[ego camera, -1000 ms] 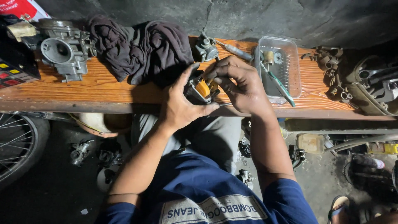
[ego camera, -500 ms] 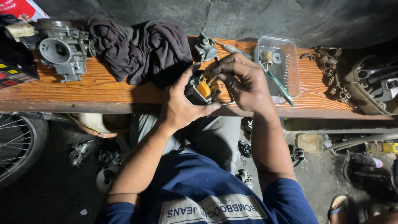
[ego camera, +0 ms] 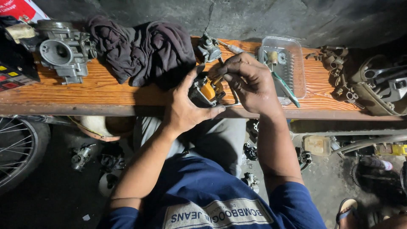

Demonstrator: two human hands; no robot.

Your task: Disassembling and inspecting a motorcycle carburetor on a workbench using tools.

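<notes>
My left hand [ego camera: 184,111] grips a small metal carburetor part with an orange float [ego camera: 206,90] over the front edge of the wooden bench [ego camera: 106,91]. My right hand [ego camera: 250,82] reaches in from the right, its fingertips pinched on a thin piece at the top of the orange float. What the fingertips hold is too small to make out.
A grey carburetor [ego camera: 63,51] sits at the bench's left end beside a dark cloth [ego camera: 144,48]. A clear plastic tray [ego camera: 286,68] with a toothbrush and small parts lies right of my hands. Metal parts [ego camera: 339,72] crowd the right end. A wheel [ego camera: 17,148] stands lower left.
My right hand's fingers have shifted slightly on the top of the part. The left hand keeps its grip in the same place.
</notes>
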